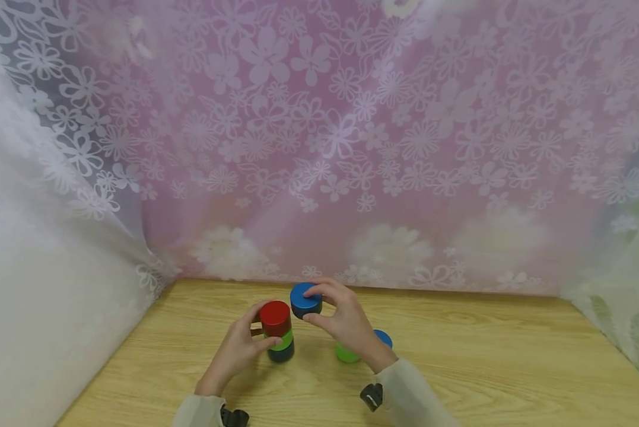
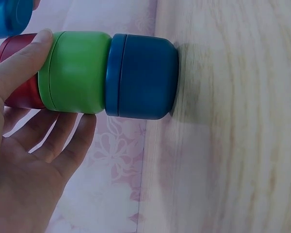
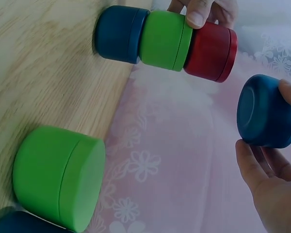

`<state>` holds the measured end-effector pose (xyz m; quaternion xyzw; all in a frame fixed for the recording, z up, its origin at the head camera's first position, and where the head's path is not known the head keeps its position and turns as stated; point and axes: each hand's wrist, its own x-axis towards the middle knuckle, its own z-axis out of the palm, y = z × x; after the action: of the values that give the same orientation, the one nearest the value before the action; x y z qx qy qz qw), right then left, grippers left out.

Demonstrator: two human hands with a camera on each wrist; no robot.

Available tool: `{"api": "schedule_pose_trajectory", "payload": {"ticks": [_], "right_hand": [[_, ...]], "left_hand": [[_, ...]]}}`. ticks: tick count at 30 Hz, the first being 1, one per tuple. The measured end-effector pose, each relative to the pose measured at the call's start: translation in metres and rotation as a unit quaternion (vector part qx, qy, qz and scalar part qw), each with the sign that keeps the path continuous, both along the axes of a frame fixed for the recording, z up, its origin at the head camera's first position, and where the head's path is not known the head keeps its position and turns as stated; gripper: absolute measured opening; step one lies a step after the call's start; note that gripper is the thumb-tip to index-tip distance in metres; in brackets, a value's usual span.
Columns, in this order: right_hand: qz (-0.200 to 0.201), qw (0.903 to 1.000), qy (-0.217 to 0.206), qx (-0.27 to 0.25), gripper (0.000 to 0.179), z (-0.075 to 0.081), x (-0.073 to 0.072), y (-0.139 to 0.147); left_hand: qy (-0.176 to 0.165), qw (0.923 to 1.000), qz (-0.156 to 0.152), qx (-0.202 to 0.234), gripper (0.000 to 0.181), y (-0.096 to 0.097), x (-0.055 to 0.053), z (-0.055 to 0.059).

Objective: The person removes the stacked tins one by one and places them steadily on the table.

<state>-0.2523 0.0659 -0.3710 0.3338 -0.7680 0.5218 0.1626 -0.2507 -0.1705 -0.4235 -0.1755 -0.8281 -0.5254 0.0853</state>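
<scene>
Left hand (image 1: 239, 345) grasping a three-high stack – thumb at the red/green join, fingers round the far side. Red canister (image 1: 275, 313) on top, green canister (image 2: 80, 73) mid, dark blue canister (image 2: 148, 77) at the bottom, below the fingers on the table (image 1: 485, 356). Right hand (image 1: 348, 317) pinching a blue canister (image 1: 304, 296) – in the air, just beside the stack top, apart from it. Under the right wrist (partly hidden): another green canister (image 3: 41, 172), another blue canister (image 1: 384, 338) just beside it.

A pink sheet (image 1: 372, 148) with white flowers, possibly plastic, hangs behind the wood-grain tabletop (image 1: 485, 350).
</scene>
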Motion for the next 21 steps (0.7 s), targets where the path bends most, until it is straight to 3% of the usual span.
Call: {"api": "schedule_pose_trajectory", "payload": {"ticks": [6,12,21], "right_hand": [[0.003,1.0000,-0.002,0.005,0.032,-0.002,-0.001,0.005],[-0.031,0.9994,-0.002,0.016,0.034,-0.004,0.001,0.019],[-0.038,0.9989,-0.004,0.028,0.034,-0.007,-0.002,0.033]], "left_hand": [[-0.002,0.9997,0.024,-0.003,0.071,0.000,0.001,0.000],[0.004,1.0000,0.001,-0.002,0.072,0.003,0.000,-0.002],[0.001,1.0000,0.008,-0.001,0.073,0.000,0.001,-0.003]]}}
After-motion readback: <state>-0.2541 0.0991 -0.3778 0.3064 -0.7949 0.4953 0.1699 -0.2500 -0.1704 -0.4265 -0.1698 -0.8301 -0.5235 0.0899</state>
